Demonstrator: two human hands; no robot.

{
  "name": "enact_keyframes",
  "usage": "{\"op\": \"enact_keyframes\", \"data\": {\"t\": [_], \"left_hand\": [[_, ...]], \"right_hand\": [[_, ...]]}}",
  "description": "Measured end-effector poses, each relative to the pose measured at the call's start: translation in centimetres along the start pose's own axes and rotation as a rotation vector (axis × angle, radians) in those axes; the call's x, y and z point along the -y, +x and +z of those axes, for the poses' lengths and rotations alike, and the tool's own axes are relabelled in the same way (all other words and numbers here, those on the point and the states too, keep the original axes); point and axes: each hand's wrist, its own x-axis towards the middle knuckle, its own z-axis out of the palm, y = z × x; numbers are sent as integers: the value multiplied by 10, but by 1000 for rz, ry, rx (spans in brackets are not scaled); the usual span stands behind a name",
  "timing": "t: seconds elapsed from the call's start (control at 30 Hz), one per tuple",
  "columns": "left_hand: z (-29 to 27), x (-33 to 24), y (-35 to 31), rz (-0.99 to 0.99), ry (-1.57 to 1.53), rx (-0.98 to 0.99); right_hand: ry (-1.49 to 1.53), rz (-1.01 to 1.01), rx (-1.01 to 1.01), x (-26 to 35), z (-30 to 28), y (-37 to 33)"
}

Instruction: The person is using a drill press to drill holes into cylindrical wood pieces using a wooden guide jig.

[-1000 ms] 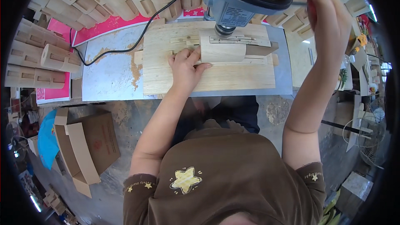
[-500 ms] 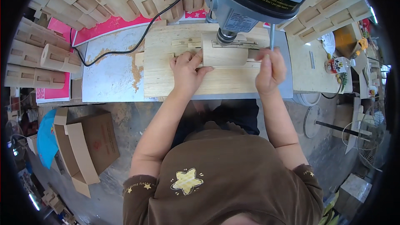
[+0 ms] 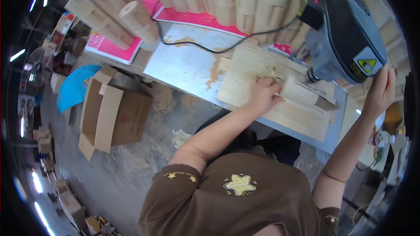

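On a light wooden board [image 3: 236, 74] lies a rounded, pale wooden block [image 3: 299, 92]. My left hand [image 3: 264, 95] grips its left end, the thumb along the near side. A grey and black drill press [image 3: 350, 30] stands over the block, its chuck [image 3: 312, 76] right at the top of the wood; the bit's tip is hard to make out. My right hand [image 3: 379, 91] is raised against the right side of the machine's head, fingers stretched upward, a bit of red showing beside them. It appears to hold nothing.
A black cord [image 3: 218, 51] runs across the white tabletop [image 3: 181, 63]. Stacks of wooden cylinders with cut recesses [image 3: 227, 4] line the back, some standing on pink sheets [image 3: 197, 16]. An open cardboard box [image 3: 131, 118] and a blue umbrella [image 3: 76, 88] are on the floor at left.
My right hand has gone from beside the block's right end up to the side of the drill press head. My left hand stays at the block. The view has turned leftward.
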Motion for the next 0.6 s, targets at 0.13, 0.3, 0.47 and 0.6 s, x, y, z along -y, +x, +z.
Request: {"op": "enact_keyframes", "data": {"t": [0.13, 0.3, 0.47, 0.6], "left_hand": [[-1, -14, 1, -59, -115, 16], [0, -13, -3, -139, -218, -25], [7, 2, 13, -105, -382, -29], [-16, 17, 13, -76, -404, 36]], "right_hand": [[-248, -8, 72, -40, 15, 45], [202, 218, 224, -63, 9, -2], [-198, 262, 884, -47, -23, -84], [-26, 549, 886, -51, -26, -124]]}}
